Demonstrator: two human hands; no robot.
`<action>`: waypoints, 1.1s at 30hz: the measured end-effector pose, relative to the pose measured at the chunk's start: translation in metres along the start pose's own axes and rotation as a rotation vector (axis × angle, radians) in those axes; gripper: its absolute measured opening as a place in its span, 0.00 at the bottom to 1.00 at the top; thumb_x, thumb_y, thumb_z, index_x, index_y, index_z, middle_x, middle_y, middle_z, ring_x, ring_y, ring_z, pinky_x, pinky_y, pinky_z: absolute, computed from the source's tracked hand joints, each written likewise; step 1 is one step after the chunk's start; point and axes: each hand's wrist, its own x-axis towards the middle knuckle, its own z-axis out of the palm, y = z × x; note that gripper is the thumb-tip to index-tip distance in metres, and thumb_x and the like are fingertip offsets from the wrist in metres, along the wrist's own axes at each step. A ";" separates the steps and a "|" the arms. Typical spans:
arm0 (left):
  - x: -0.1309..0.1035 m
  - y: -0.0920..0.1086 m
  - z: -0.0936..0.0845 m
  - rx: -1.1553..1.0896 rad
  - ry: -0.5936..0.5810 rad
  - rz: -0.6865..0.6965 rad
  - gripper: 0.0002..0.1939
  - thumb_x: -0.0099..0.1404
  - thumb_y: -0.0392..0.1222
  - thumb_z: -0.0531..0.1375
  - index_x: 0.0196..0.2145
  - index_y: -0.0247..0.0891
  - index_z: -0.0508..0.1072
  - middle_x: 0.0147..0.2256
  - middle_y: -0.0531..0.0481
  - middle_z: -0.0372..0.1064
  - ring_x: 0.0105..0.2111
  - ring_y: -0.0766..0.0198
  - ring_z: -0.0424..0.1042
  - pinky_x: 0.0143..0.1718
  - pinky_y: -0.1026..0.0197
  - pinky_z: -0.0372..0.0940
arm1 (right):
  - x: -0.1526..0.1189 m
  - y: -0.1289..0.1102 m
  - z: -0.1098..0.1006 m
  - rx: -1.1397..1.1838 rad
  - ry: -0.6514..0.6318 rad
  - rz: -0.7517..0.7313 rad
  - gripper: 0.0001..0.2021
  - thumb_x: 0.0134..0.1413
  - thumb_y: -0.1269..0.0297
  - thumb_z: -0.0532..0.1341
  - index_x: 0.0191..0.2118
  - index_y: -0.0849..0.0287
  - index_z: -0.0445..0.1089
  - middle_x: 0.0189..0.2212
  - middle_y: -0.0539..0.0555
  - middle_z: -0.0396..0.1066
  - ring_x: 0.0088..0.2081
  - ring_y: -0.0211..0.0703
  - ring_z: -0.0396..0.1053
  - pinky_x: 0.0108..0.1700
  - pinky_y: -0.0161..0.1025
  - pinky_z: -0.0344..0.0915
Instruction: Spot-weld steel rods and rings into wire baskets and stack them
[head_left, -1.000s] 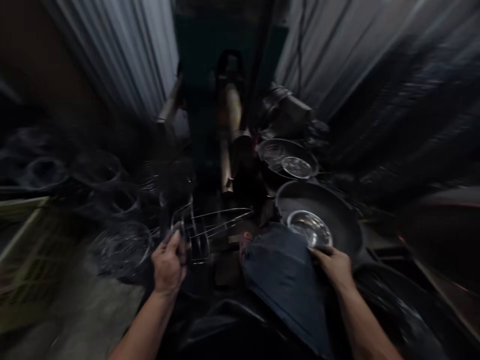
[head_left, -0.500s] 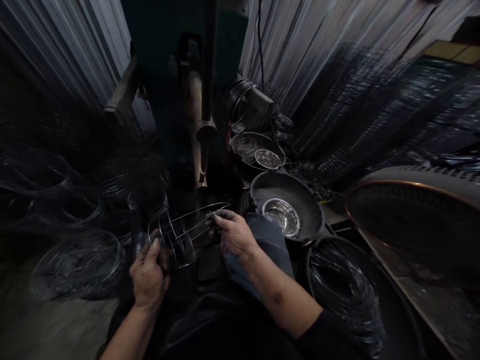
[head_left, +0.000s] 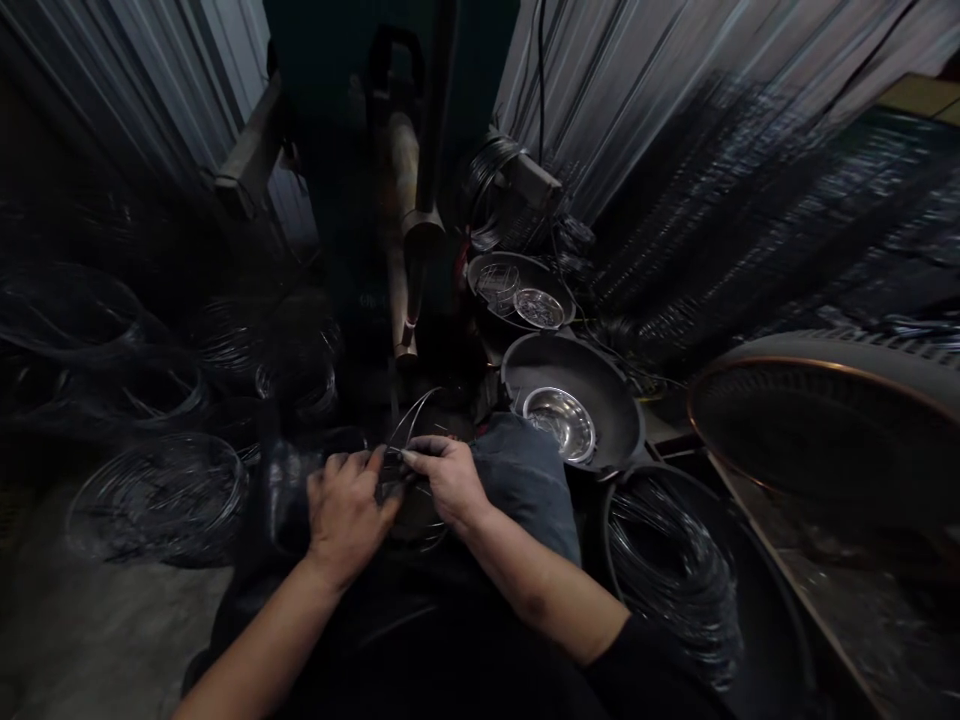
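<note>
My left hand is closed at the wire frame, its fingertips close to those of the other hand. Thumb and fingers of my right hand pinch the same frame from the right. Thin, bright curved wires of the frame rise between the hands, and more of them show below the fingers. Most of the frame is hidden behind my hands, above my lap. Just ahead stand the copper-coloured electrode arms of a dark green machine.
Right of my knee, a black pan holds a shiny metal bowl. Behind it is a smaller pan with wire pieces and a dish. A bundle of wires lies nearer me; wire coils lie left. A copper-edged round guard is far right.
My left hand has moved right and up, close to my right hand. The wire frame has turned and is now largely covered by my hands. The view has shifted slightly.
</note>
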 end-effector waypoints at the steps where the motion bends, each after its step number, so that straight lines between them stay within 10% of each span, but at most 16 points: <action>1: -0.001 0.004 0.002 0.015 -0.005 -0.007 0.23 0.64 0.50 0.54 0.51 0.35 0.70 0.46 0.38 0.71 0.45 0.46 0.65 0.44 0.44 0.58 | -0.001 0.001 0.000 -0.001 0.005 -0.004 0.10 0.27 0.64 0.70 0.22 0.61 0.72 0.17 0.48 0.69 0.20 0.35 0.64 0.26 0.34 0.60; 17: 0.049 0.011 -0.015 0.170 0.041 0.159 0.20 0.65 0.45 0.52 0.48 0.29 0.72 0.36 0.39 0.70 0.41 0.47 0.64 0.38 0.49 0.56 | 0.014 -0.014 -0.023 0.133 0.140 0.071 0.15 0.26 0.64 0.71 0.26 0.62 0.71 0.17 0.49 0.69 0.20 0.37 0.65 0.20 0.32 0.58; 33: 0.098 0.011 -0.043 0.329 0.118 0.356 0.17 0.61 0.39 0.55 0.45 0.27 0.73 0.35 0.40 0.70 0.39 0.47 0.64 0.38 0.48 0.56 | 0.049 -0.042 0.006 0.233 -0.073 0.062 0.16 0.23 0.64 0.74 0.23 0.64 0.71 0.15 0.49 0.68 0.16 0.33 0.62 0.17 0.30 0.57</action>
